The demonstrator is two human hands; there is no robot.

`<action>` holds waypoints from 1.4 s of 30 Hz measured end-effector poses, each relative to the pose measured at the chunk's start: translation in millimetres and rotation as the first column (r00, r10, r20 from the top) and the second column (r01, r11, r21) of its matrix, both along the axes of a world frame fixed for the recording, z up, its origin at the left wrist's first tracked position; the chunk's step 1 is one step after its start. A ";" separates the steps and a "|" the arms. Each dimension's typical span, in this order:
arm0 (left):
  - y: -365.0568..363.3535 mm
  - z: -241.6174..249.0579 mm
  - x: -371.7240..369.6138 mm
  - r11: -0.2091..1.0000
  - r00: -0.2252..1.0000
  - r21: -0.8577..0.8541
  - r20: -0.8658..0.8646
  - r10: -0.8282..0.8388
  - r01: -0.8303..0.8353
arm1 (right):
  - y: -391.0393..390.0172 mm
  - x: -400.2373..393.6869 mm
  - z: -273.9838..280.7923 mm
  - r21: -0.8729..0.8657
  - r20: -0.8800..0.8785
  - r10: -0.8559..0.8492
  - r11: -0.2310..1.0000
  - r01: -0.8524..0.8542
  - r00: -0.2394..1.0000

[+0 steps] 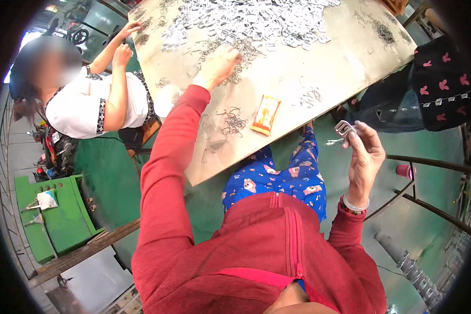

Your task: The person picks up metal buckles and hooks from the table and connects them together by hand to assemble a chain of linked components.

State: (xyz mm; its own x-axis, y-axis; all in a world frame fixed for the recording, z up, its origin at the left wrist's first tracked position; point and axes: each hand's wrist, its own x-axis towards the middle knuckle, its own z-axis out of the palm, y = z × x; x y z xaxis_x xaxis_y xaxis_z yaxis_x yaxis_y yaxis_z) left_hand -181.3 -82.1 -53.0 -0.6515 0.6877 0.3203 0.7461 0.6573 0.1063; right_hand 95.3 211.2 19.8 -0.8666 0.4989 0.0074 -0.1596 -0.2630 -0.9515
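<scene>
The person in the red top sits at the near edge of a tilted worktable [319,68]. Their left hand [218,66] is stretched out toward twelve o'clock, resting in a tangle of thin wire clips [246,52] on the tabletop; the fingers curl down into the wires, though I cannot tell whether anything is actually pinched between them. Just beyond that hand, still toward twelve, lies a broad heap of small flat metal pieces [256,21] covering the far part of the table.

The right hand [363,154] is raised off the table at about three o'clock, wrist bent, with a bracelet [354,205] around it. Its fingertips grasp a small metal buckle [344,127], held up in the air clear of the table edge; a thin bit of wire seems to hang at its nine o'clock side.

Between the two hands, on the bare tabletop, lies an orange packet [266,115], and at its nine o'clock another small cluster of wire clips [234,123].

At ten o'clock a second person in a white shirt [83,104] leans over the table's far corner, both of their hands [124,42] at the edge of it
</scene>
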 end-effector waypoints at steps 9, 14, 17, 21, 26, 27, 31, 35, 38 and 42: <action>38.8 51.8 88.0 0.773 0.552 0.549 0.770 -0.320 -0.319 | -16.1 10.2 -7.7 0.062 0.049 0.110 0.992 -0.113 0.993; 101.0 86.2 211.0 0.664 0.759 0.748 0.444 -0.476 -0.021 | -30.7 16.2 -13.1 0.105 0.042 0.108 0.988 -0.112 0.993; 116.0 75.3 238.7 0.637 0.894 0.768 0.327 -0.307 -0.062 | -36.6 21.6 -14.7 0.166 0.004 0.052 0.985 -0.052 0.999; 119.5 69.6 246.0 0.629 0.942 0.770 0.282 -0.183 -0.108 | -40.4 23.7 -12.6 0.176 -0.011 0.055 0.983 -0.052 0.998; 119.8 66.0 239.9 0.534 0.922 0.833 0.309 -0.233 -0.144 | -47.3 17.5 -14.8 0.366 -0.066 0.136 0.925 -0.103 0.989; 117.6 63.4 236.6 0.547 0.935 0.830 0.275 -0.223 -0.113 | -45.3 16.0 -14.4 0.392 -0.056 0.153 0.912 -0.119 0.987; 101.5 54.0 224.8 0.525 0.878 0.843 0.336 -0.340 -0.119 | -31.9 -15.1 0.7 0.415 0.033 0.215 0.885 -0.209 0.976; 82.6 58.1 219.5 0.537 0.855 0.831 0.377 -0.356 -0.143 | -54.9 -101.5 2.1 0.626 0.230 0.343 0.664 -0.408 0.911; 72.7 52.8 221.2 0.521 0.841 0.839 0.390 -0.375 -0.158 | -86.1 -187.3 -45.1 0.878 0.187 0.487 0.307 -0.368 0.853; 59.3 49.7 224.8 0.514 0.807 0.833 0.440 -0.394 -0.204 | -118.1 -241.0 -90.5 0.969 0.207 0.490 0.013 -0.245 0.847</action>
State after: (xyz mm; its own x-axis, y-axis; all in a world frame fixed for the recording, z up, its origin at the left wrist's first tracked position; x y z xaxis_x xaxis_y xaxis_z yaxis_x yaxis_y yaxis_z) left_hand 43.5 -22.8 -3.3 -0.8434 0.3662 0.3932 0.4091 -0.0369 0.9118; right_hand -145.8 93.1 -70.7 -0.8527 -0.4241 0.3051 -0.5197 0.7480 -0.4128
